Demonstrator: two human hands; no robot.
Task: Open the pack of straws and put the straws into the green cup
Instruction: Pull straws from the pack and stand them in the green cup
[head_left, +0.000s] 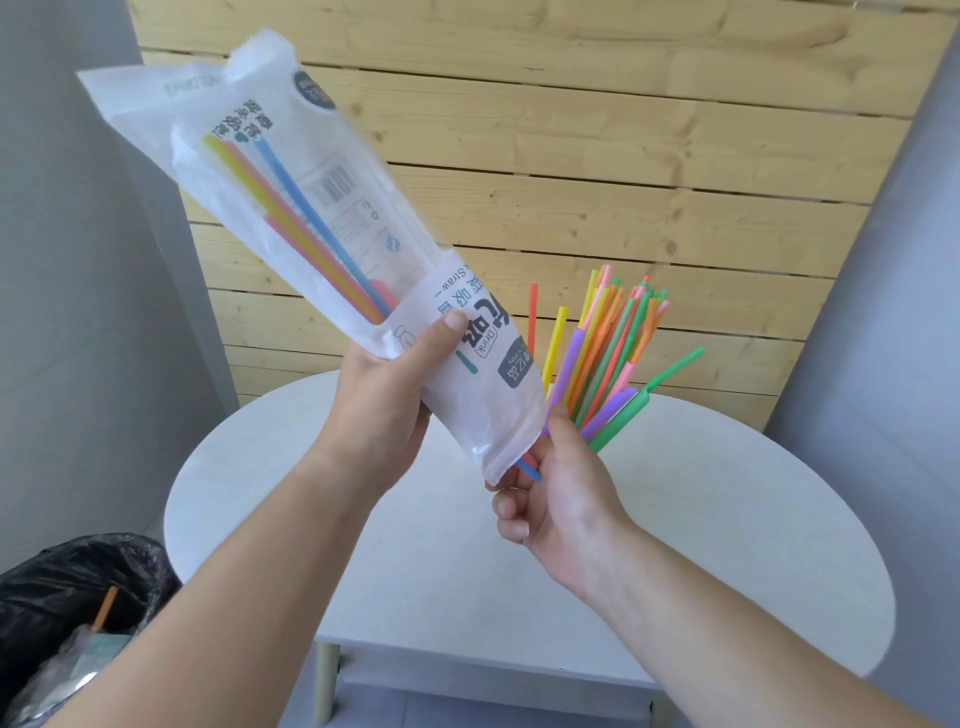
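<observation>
My left hand (384, 395) grips the clear white pack of straws (291, 208) around its lower part and holds it tilted in the air, open end down to the right. A few yellow, pink and blue straws (306, 228) remain inside. My right hand (556, 483) is at the open end, with thumb and fingers pinched on the blue and red straw tips (530, 470) that stick out. Just behind that hand, a bunch of coloured straws (608, 343) stands upright over the table. The green cup is hidden behind my right hand and the pack.
A white oval table (727, 519) lies below my hands. A bin lined with a black bag (78, 587) stands at the lower left, with an orange straw and wrappers in it. A wooden slat wall (623, 156) rises behind the table, grey walls on both sides.
</observation>
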